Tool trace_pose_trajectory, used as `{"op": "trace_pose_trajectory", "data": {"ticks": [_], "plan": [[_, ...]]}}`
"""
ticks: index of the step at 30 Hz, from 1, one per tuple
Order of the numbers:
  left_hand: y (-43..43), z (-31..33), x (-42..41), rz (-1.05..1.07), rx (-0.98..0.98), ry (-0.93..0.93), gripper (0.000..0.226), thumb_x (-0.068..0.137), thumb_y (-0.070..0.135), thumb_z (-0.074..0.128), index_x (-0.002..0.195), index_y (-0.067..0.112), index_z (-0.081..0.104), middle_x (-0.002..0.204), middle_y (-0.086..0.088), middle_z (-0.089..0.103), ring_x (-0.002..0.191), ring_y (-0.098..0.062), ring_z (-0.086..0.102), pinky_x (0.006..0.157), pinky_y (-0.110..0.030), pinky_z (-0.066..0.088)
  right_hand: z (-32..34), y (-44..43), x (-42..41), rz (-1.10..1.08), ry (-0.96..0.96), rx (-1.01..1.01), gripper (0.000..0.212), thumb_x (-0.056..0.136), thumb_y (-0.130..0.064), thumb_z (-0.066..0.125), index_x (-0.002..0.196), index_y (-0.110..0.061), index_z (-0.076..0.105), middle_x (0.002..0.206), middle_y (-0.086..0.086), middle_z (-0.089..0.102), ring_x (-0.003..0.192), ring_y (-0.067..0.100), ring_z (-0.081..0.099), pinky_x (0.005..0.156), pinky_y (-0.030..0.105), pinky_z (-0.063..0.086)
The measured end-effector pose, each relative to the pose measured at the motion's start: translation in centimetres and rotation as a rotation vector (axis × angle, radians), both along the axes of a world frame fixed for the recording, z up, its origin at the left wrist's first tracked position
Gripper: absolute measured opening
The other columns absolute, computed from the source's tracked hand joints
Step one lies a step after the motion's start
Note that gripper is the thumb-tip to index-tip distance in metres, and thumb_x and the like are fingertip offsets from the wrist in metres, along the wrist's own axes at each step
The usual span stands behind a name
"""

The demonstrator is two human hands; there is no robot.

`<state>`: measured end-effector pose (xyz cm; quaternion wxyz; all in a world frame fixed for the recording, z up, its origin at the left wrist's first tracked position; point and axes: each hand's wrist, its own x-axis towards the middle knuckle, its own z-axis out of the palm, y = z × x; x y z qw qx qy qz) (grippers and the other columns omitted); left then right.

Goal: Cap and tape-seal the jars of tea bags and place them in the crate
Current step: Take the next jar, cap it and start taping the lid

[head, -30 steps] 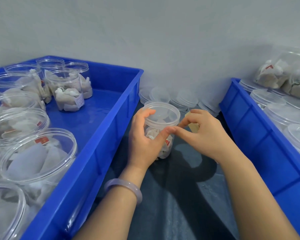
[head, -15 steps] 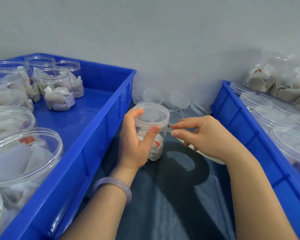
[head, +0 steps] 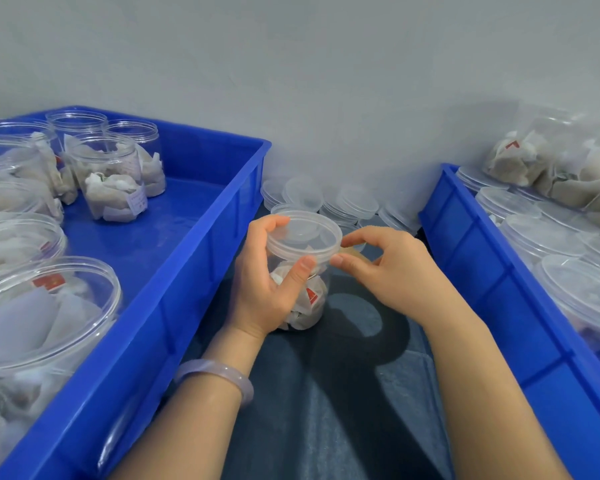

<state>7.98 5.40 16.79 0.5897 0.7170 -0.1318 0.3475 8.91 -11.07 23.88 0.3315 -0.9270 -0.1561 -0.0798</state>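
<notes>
A clear jar of tea bags (head: 305,299) stands on the dark mat between two blue crates, with a clear cap (head: 305,237) on top. My left hand (head: 267,282) wraps the jar, thumb pressed just under the cap's rim. My right hand (head: 392,268) pinches at the cap's right edge with thumb and forefinger; a thin strip of clear tape seems to run there, hard to see. The tape roll (head: 352,251) peeks out behind my right fingers.
The left blue crate (head: 187,282) holds several open jars of tea bags (head: 111,181). The right blue crate (head: 482,271) holds several capped jars (head: 541,233). Loose clear caps (head: 326,199) are stacked against the grey wall behind the jar.
My right hand pulled away to the right with the tape, then came back to the cap's rim. My left hand kept its hold on the jar.
</notes>
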Motion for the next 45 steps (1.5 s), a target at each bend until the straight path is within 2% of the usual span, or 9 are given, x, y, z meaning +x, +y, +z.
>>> {"op": "trace_pose_trajectory", "data": {"ticks": [4, 9, 13, 16, 19, 29, 36, 40, 45], "plan": [[-0.4, 0.8, 0.3, 0.019, -0.005, 0.086, 0.076, 0.054, 0.059, 0.075, 0.115, 0.026, 0.043, 0.116, 0.009, 0.055, 0.113, -0.005, 0.053, 0.092, -0.016, 0.042, 0.0, 0.0, -0.1, -0.027, 0.054, -0.012, 0.074, 0.080, -0.050, 0.067, 0.142, -0.028, 0.033, 0.137, -0.003, 0.049, 0.114, 0.008, 0.048, 0.084, 0.020, 0.032], [0.0, 2.2, 0.6, -0.085, 0.002, 0.138, 0.067, 0.051, 0.058, 0.078, 0.106, 0.039, 0.044, 0.106, 0.016, 0.056, 0.102, -0.003, 0.058, 0.082, -0.017, 0.048, 1.1, -0.3, -1.0, -0.037, 0.351, -0.054, 0.087, 0.074, -0.071, 0.052, 0.148, -0.038, 0.018, 0.111, -0.016, 0.057, 0.060, 0.008, 0.068, 0.057, 0.023, 0.051], [0.7, 4.0, 0.3, -0.197, -0.019, 0.172, 0.068, 0.053, 0.053, 0.077, 0.111, 0.037, 0.045, 0.108, 0.012, 0.057, 0.099, 0.000, 0.059, 0.080, -0.014, 0.048, 3.2, -1.1, -2.1, 0.001, 0.386, -0.029, 0.081, 0.069, -0.070, 0.054, 0.141, -0.036, 0.035, 0.083, -0.008, 0.066, 0.044, 0.008, 0.059, 0.045, 0.017, 0.045], [1.5, 4.9, -0.1, -0.291, -0.122, 0.265, 0.067, 0.055, 0.046, 0.077, 0.114, 0.033, 0.049, 0.104, 0.008, 0.057, 0.089, 0.000, 0.061, 0.075, -0.019, 0.052, 4.9, -2.1, -3.4, 0.109, 0.322, 0.110, 0.044, 0.073, -0.049, 0.063, 0.114, -0.032, 0.062, 0.076, -0.013, 0.067, 0.048, 0.012, 0.060, 0.047, 0.015, 0.044], [1.2, 5.2, -0.4, -0.445, -0.206, 0.390, 0.067, 0.055, 0.050, 0.072, 0.116, 0.031, 0.052, 0.101, -0.001, 0.065, 0.093, -0.021, 0.067, 0.077, -0.036, 0.056, 5.9, -2.6, -4.3, 0.098, 0.233, 0.086, 0.025, 0.072, -0.046, 0.063, 0.094, -0.036, 0.069, 0.060, -0.021, 0.063, 0.039, 0.004, 0.054, 0.042, 0.013, 0.042], [0.0, 5.9, -0.7, -0.765, -0.386, 0.551, 0.094, 0.037, 0.062, 0.087, 0.114, 0.019, 0.056, 0.102, -0.012, 0.070, 0.090, -0.032, 0.069, 0.063, -0.035, 0.057, 6.7, -3.5, -4.8, -0.008, 0.218, 0.054, 0.061, 0.038, -0.076, 0.052, 0.086, -0.044, 0.071, 0.052, -0.004, 0.065, 0.040, 0.003, 0.050, 0.043, 0.007, 0.040], [0.2, 5.8, -0.9, -0.910, -0.536, 0.548, 0.103, 0.037, 0.057, 0.090, 0.122, 0.010, 0.055, 0.103, -0.016, 0.067, 0.086, -0.029, 0.067, 0.067, -0.038, 0.058, 5.9, -2.2, -4.2, 0.090, 0.183, 0.159, 0.067, 0.042, -0.075, 0.056, 0.097, -0.039, 0.068, 0.072, -0.025, 0.064, 0.045, 0.003, 0.055, 0.045, 0.012, 0.043], [0.1, 5.7, -1.0, -0.831, -0.378, 0.495, 0.110, 0.036, 0.074, 0.081, 0.126, 0.018, 0.052, 0.123, -0.021, 0.061, 0.113, -0.037, 0.061, 0.092, -0.050, 0.052, 5.2, -2.2, -3.7, 0.133, 0.222, 0.182, 0.066, 0.044, -0.073, 0.060, 0.104, -0.044, 0.062, 0.070, -0.028, 0.061, 0.052, 0.003, 0.058, 0.050, 0.012, 0.043], [-0.1, 6.2, -0.6, -0.519, -0.288, 0.438, 0.104, 0.027, 0.082, 0.075, 0.112, 0.025, 0.055, 0.106, -0.005, 0.066, 0.096, -0.016, 0.067, 0.079, -0.032, 0.056, 5.0, -2.2, -3.1, 0.100, 0.175, 0.188, 0.073, 0.047, -0.073, 0.056, 0.108, -0.033, 0.063, 0.070, -0.025, 0.060, 0.057, 0.002, 0.057, 0.055, 0.018, 0.048]]}}
